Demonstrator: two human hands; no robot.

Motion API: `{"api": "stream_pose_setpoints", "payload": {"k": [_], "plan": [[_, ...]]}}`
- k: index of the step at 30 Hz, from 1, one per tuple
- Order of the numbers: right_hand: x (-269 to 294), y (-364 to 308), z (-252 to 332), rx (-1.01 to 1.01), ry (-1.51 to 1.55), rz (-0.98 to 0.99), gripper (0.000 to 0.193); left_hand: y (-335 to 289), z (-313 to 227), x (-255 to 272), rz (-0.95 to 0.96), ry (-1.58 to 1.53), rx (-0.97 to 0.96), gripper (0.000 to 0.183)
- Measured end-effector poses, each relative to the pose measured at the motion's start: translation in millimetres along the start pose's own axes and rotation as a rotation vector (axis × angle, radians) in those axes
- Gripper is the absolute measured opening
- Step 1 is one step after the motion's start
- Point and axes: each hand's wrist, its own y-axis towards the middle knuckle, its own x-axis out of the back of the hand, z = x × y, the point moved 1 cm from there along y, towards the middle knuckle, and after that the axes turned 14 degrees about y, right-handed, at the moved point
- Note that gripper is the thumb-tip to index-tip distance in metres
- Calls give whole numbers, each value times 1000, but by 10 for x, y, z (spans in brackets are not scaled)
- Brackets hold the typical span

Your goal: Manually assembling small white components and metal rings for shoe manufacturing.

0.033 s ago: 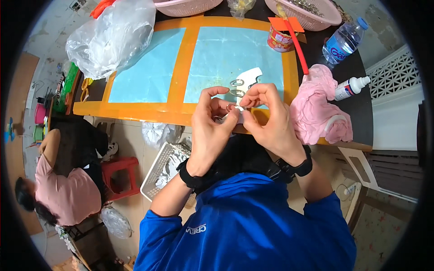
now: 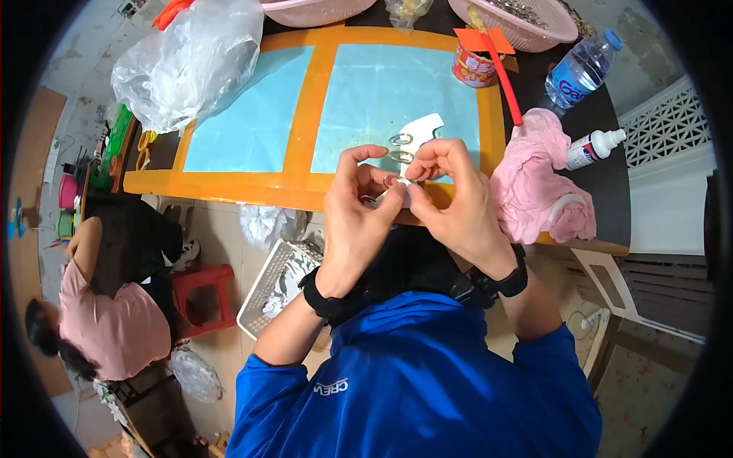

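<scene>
Currently, left hand point(image 2: 357, 214) and right hand point(image 2: 467, 210) pinch the near end of a white strip point(image 2: 424, 125), frame centre. Its far end, with oval metal rings point(image 2: 392, 140), extends over blue sheet point(image 2: 389, 88) just above; pink cloth point(image 2: 533, 179) right of centre.

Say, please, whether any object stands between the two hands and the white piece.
Nothing visible does: the left hand and the right hand are at the near end of the white piece, close together, hiding the grip itself. Two metal rings show just beyond them, and the pink cloth lies aside, to the right.
</scene>
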Motion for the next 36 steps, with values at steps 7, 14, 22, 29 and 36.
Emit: {"api": "stream_pose_setpoints", "payload": {"k": [7,14,22,29,36], "plan": [[-6,62,-14,-39,-71,47,35,-17,43,-16,-51,199,-70,48],[-8,108,-33,-19,-106,63,34,-7,7,24,16,192,-63,29],[-54,101,-61,-134,26,4,33,10,61,129,95,110,-1,21],[-99,70,-106,-43,-43,27,33,52,67,153,62,115,-88,39],[-76,36,-98,-44,-40,7,35,46,-11,166,131,87,-43,49]]}}
